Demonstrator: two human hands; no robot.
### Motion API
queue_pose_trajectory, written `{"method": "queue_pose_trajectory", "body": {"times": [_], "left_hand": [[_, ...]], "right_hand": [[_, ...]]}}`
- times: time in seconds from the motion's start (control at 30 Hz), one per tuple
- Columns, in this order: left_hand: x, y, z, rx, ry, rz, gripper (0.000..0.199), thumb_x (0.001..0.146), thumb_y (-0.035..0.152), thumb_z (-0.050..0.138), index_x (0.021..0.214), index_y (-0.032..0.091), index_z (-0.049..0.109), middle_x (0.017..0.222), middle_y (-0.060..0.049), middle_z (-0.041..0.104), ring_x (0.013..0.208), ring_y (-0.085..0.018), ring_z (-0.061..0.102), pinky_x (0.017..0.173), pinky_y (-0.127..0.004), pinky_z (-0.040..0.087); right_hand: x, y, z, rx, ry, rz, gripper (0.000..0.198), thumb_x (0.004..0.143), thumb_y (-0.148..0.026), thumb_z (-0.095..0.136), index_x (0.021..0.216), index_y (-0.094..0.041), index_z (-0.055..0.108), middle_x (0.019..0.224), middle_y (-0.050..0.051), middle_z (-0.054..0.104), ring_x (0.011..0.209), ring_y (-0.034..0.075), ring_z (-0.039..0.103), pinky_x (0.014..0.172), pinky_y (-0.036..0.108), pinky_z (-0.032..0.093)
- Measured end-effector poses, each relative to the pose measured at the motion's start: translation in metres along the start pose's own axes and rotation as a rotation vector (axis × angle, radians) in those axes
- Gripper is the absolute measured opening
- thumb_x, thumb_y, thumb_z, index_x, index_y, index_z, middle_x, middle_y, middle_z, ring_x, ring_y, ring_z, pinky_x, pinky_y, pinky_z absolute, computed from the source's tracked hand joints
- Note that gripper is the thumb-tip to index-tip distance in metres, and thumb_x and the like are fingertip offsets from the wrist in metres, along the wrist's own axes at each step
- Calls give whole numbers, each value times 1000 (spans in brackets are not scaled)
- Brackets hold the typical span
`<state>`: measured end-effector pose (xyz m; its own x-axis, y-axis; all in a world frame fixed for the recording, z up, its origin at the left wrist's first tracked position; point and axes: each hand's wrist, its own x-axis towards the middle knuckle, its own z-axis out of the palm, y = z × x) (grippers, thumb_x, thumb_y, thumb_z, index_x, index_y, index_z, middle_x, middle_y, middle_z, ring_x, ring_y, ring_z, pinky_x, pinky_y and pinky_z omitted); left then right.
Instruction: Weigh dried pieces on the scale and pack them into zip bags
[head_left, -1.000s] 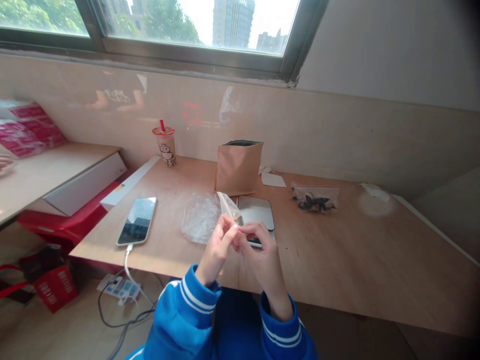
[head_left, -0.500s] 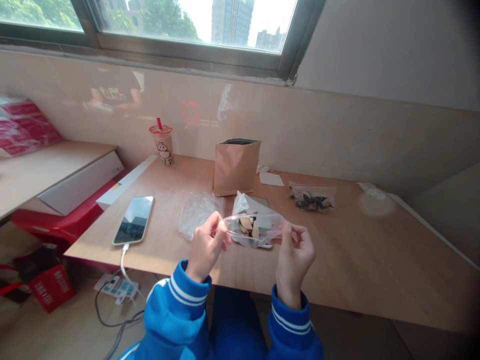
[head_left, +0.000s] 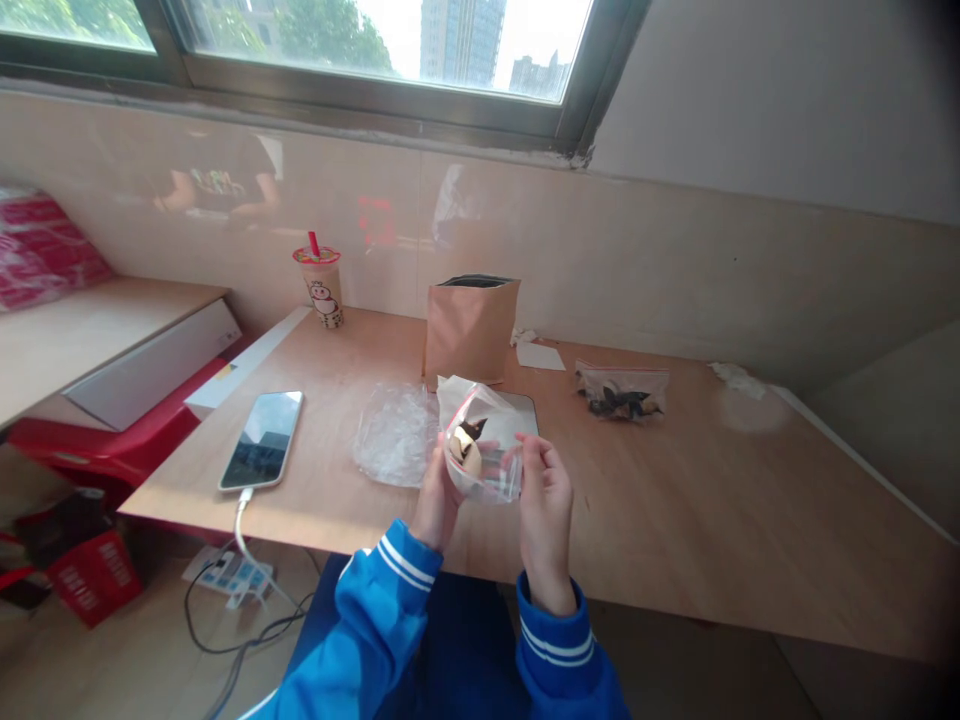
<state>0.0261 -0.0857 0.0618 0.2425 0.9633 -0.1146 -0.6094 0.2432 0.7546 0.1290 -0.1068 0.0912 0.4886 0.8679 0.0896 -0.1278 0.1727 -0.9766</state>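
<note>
Clear zip bag (head_left: 501, 488) is held up over the near edge of the counter (head_left: 712, 510), pale and dark pieces (head_left: 466, 450) inside. Left hand (head_left: 435, 508) grips its left side, fingers behind, likely bearing the weight; right hand (head_left: 546, 490) pinches the right edge, apparently to spread the mouth. From the bag: brown pouch (head_left: 471, 330) at 12 o'clock, upright, probably self-standing on its base; flat silver-topped device (head_left: 526, 408) at 1, partly hidden; second zip bag (head_left: 621, 392) at 2; crumpled plastic (head_left: 394, 435) at 10.

Passable lane right of right hand (head_left: 547, 500) over tabletop (head_left: 720, 530); brown pouch (head_left: 472, 330) blocks ahead, crumpled plastic (head_left: 391, 440) and phone (head_left: 262, 442) left, zip bag (head_left: 622, 392) front-right.
</note>
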Motion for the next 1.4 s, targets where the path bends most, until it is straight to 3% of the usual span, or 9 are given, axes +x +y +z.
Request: {"method": "queue_pose_trajectory", "body": {"times": [0.13,0.33,0.43,0.57,0.73,0.9,1.1,1.27,1.4], "left_hand": [[17,12,-11,135,33,49,63,80,67,50,109,11,61,90,-13,70,50,-15,61,35,-23,42],[35,8,-36,191,180,100,58,71,67,61,92,13,60,65,0,63,43,-11,55,35,-20,43],[40,0,-46,158,198,106,57,70,66,64,93,14,60,61,2,61,43,-10,53,34,-20,42],[44,-5,-54,108,206,105,52,70,56,69,99,14,60,55,5,55,40,-8,49,35,-19,40],[40,1,-49,68,234,117,42,80,46,62,111,17,59,62,4,59,44,-8,52,39,-18,39],[41,3,-44,1,301,121,46,78,49,66,104,11,65,81,-5,68,69,-14,64,55,-20,49],[46,4,-48,-15,370,-5,47,76,45,69,106,10,63,72,-3,65,51,-9,52,39,-16,32],[48,6,-48,-45,373,-47,35,87,40,54,108,12,58,66,0,61,41,-7,45,34,-16,26],[50,8,-48,-77,425,-81,31,92,37,44,104,12,56,76,-5,65,41,-6,45,33,-16,26]], "right_hand": [[3,-6,-7,-195,132,-278,33,84,-46,62,102,-19,58,91,5,62,81,17,60,73,31,51],[21,-24,15,-474,-434,-462,19,90,-26,50,102,-25,65,107,7,63,104,22,59,91,39,48],[38,-13,35,-575,-597,-461,23,84,-21,55,106,-23,60,117,8,60,116,25,53,100,44,42],[47,7,54,-651,-731,-462,13,79,-20,59,92,-21,56,100,7,60,100,25,55,91,44,47],[38,24,65,-599,-652,-437,24,79,-15,59,101,-21,54,103,7,59,101,23,54,92,40,45],[24,48,64,-483,-479,-411,22,83,-17,58,103,-21,51,104,6,59,101,21,57,93,39,46],[7,63,61,-290,-288,-454,25,89,-26,57,109,-24,43,118,9,59,109,19,59,94,39,48],[18,36,68,-93,-113,-471,34,90,-32,57,118,-23,40,118,12,59,108,21,61,93,40,51],[74,-24,85,-80,-110,-609,42,92,-41,51,129,-25,41,121,11,58,107,22,62,93,41,52]]}}
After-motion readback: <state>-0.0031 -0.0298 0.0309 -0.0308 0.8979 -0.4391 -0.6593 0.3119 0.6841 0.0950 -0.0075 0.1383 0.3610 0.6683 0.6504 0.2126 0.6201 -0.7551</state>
